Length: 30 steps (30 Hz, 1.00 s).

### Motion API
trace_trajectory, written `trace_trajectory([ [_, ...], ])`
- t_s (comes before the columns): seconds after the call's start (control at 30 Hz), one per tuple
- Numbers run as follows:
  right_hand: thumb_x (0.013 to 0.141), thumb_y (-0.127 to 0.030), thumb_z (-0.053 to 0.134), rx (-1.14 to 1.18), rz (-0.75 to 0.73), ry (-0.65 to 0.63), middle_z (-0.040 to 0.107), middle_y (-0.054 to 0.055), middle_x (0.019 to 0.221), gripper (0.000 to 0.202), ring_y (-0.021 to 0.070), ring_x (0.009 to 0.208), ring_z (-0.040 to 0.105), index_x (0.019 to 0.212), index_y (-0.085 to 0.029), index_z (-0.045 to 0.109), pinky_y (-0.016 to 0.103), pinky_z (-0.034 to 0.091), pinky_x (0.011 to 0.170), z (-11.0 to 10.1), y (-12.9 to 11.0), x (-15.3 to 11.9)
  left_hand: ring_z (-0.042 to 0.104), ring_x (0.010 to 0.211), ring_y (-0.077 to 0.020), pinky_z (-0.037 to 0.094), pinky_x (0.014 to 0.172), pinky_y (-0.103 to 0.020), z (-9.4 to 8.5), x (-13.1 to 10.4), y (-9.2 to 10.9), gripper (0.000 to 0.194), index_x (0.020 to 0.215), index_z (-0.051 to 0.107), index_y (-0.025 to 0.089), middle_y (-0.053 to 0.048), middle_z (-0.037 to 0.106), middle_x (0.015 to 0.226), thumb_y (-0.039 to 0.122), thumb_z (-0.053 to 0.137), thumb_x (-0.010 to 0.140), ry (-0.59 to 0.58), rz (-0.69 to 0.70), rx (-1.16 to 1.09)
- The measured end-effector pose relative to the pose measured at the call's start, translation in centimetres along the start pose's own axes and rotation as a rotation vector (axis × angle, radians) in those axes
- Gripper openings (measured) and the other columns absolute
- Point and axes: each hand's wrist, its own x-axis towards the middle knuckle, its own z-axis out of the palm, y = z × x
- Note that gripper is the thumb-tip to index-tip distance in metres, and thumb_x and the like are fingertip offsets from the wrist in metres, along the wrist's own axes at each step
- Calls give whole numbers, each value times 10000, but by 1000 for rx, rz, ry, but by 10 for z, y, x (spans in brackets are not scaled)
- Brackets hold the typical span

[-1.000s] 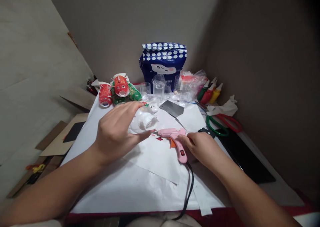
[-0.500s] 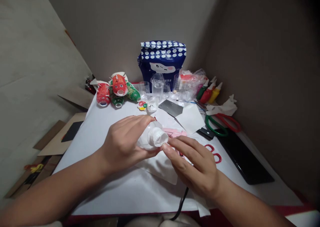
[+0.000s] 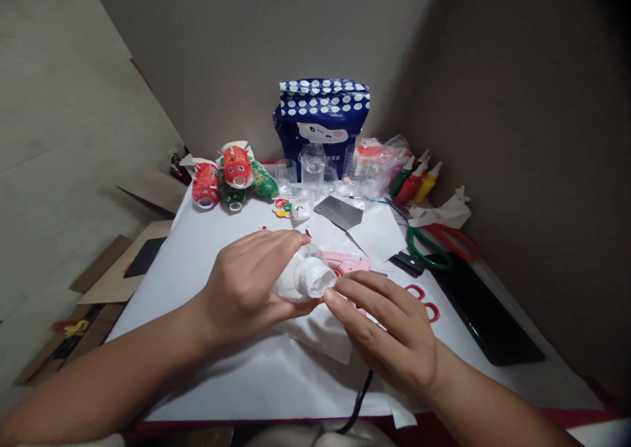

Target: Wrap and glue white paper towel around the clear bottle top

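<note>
My left hand wraps round a clear plastic bottle, which is tilted with its mouth toward the right. White paper or tissue covers the neck and rim. At that rim, the thumb and forefinger of my right hand pinch the edge, while its other fingers extend behind. Just beyond the bottle lies a pink glue gun, partly hidden by my hands. Beneath them is a white sheet.
Fish-shaped figures, a blue bag, clear cups and paint bottles line the back. To the right are green-and-red-handled scissors, red-handled scissors and a black slab. A black cord hangs over the front edge.
The bottle and both hands have shifted slightly right in the picture, and the mouth sits a little lower. My grip looks the same.
</note>
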Motion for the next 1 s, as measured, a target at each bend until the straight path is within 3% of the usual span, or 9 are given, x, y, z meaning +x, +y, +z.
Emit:
trace_trajectory([
  [0.2,882,-66,572,42,32,-6,721,131,1134,428,247,1089,643,1309,-91,569,440,594,910,1,-1,0,732,866,-256,592,744,-364,0,-1,0,373,1097,533,152,-138,751,949,395,658,843,-8,15,4],
  [0.37,839,-13,595,138,73,-2,713,154,1093,437,253,1060,638,1275,-38,580,452,573,927,0,-5,4,734,864,-265,604,748,-380,1,-3,-1,429,1095,540,136,-147,750,948,418,686,806,-34,31,9],
  [0.57,863,-5,564,190,126,-29,699,145,1114,443,244,1074,612,1301,-70,558,473,549,938,1,-6,5,733,848,-270,602,737,-391,1,-3,-1,341,1076,544,137,-140,752,915,361,633,835,-62,56,41],
  [0.8,857,-11,594,254,144,-9,689,152,1079,378,254,1015,585,1233,-38,599,474,545,883,3,-8,5,721,845,-273,580,735,-393,3,-2,0,331,1060,556,118,-143,743,919,386,585,868,-110,64,25],
  [1.0,864,-14,578,293,185,-15,656,128,973,330,228,915,531,1190,-40,616,409,524,770,4,-10,4,717,782,-294,569,679,-408,5,-2,1,361,1005,578,86,-157,729,852,415,600,860,-138,70,-36],
])
